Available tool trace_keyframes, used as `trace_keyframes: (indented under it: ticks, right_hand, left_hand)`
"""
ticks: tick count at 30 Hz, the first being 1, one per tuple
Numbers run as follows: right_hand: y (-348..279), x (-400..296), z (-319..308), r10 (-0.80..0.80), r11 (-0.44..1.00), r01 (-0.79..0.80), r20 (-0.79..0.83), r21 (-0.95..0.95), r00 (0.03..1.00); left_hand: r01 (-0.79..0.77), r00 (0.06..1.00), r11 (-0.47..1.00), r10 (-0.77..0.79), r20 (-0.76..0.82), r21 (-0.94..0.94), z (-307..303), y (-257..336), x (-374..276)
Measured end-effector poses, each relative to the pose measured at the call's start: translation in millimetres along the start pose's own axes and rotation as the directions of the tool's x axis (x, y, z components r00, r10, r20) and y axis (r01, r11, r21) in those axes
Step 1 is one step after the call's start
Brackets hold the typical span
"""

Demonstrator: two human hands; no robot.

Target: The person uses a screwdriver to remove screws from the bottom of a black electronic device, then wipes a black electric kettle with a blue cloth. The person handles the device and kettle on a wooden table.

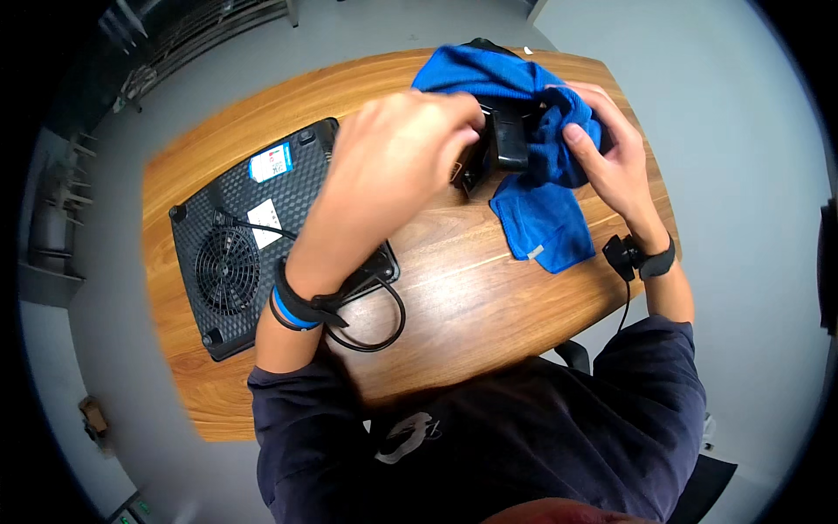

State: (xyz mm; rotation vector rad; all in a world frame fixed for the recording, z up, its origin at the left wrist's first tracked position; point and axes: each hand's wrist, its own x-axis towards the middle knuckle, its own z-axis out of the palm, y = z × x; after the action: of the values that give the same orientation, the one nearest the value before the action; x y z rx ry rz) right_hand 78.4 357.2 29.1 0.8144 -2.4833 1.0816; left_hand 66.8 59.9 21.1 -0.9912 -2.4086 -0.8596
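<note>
A black glossy object (509, 141) with a squared, handle-like end stands tilted at the far right of the table. My left hand (409, 141), blurred, curls its fingers at the object's upper left edge; the fingertips are partly hidden. My right hand (615, 141) grips a bunched blue cloth (556, 137), thumb in front, against the object's right side. More of the blue cloth drapes behind the object. Below it, a blue cloth part with a pale tag (546, 226) lies on the wood; whether it is a separate cloth I cannot tell.
An induction cooker (294, 190) lies underside up on the left of the wooden table (452, 295), its fan grille and labels showing. Its black power cord (399, 321) loops near the front edge. A small black device (620, 255) with a cable is at my right wrist.
</note>
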Motion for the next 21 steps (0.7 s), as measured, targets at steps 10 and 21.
trace_keyframes:
  ticks: [10,21]
  right_hand:
    - [-37.3,3.7,23.5,-0.355,0.892,0.401,0.227,-0.206,0.907]
    - [3.4,-26.2,-1.6,-0.274,0.879,0.283,0.079,-0.384,0.959]
  left_hand:
    - [-0.303,0.948,0.945,0.285,0.144,0.123,-1.1,-23.6,51.9]
    - [-0.287,0.939,0.941,0.238,0.249,0.181,14.6,-45.3,59.2]
